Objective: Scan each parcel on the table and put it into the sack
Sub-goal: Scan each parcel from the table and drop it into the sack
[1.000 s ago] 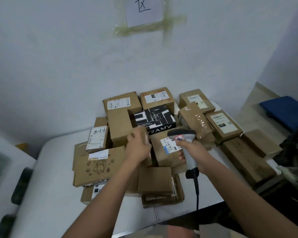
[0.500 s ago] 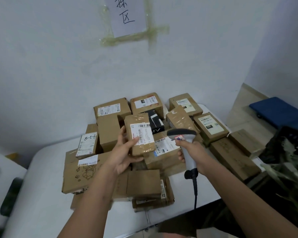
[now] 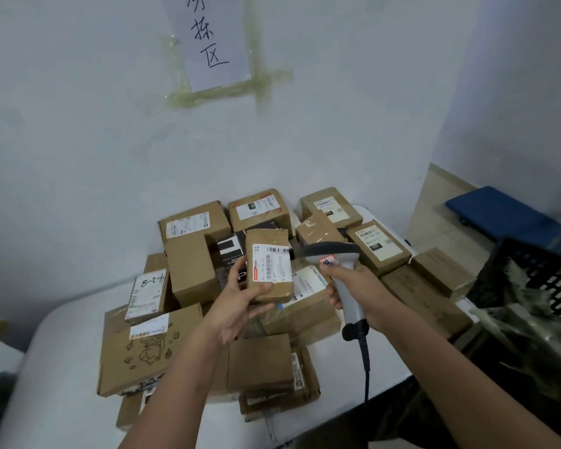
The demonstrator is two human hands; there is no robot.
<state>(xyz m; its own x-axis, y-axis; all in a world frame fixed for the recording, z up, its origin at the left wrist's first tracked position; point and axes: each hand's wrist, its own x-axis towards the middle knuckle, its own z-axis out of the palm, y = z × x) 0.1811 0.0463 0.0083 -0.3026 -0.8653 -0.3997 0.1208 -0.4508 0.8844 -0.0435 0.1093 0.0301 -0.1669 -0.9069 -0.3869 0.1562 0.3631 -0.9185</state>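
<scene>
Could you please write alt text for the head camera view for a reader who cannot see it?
A left hand holds up a small taped parcel, label facing the camera, beside a grey scanner gripped in the right hand. Below, cardboard parcels are heaped on a white table.

A white paper sign taped to the wall carries three handwritten black characters, 分拣区; a white label on a small brown cardboard box at the left of the pile bears handwritten "4-2-8", seen upside down; the small taped brown parcel in the left hand shows a barcode label, its print too small to read.
</scene>
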